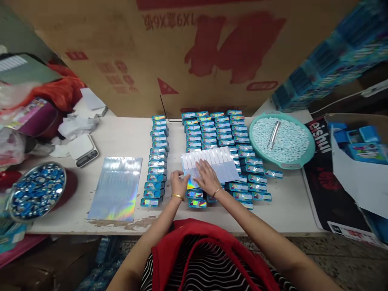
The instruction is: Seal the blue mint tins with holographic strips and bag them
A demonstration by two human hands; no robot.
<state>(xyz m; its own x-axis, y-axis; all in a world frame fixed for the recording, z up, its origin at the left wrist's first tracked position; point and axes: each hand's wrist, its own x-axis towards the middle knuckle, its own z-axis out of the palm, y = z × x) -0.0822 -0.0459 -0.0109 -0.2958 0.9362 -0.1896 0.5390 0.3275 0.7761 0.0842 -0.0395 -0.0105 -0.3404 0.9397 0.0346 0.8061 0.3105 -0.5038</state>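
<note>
A shiny holographic sticker sheet (222,171) with a row of pale labels lies across the rows of small blue tins (209,135). My right hand (206,177) rests flat on this sheet with its fingers stretched out. At the sheet's lower left edge, my left hand (179,182) has thumb and fingers drawn together; what is between them, if anything, is too small to make out. Left of my left hand runs a single column of blue tins (157,163). Several tins near my wrists carry shiny labels.
Another stack of holographic sheets (117,188) lies at left, near a digital scale (83,149) and a bowl of blue glossy pieces (38,192). To the right stands a turquoise basin (298,163) of pale tablets with a metal scoop (274,135). A large cardboard box (127,48) closes off the back.
</note>
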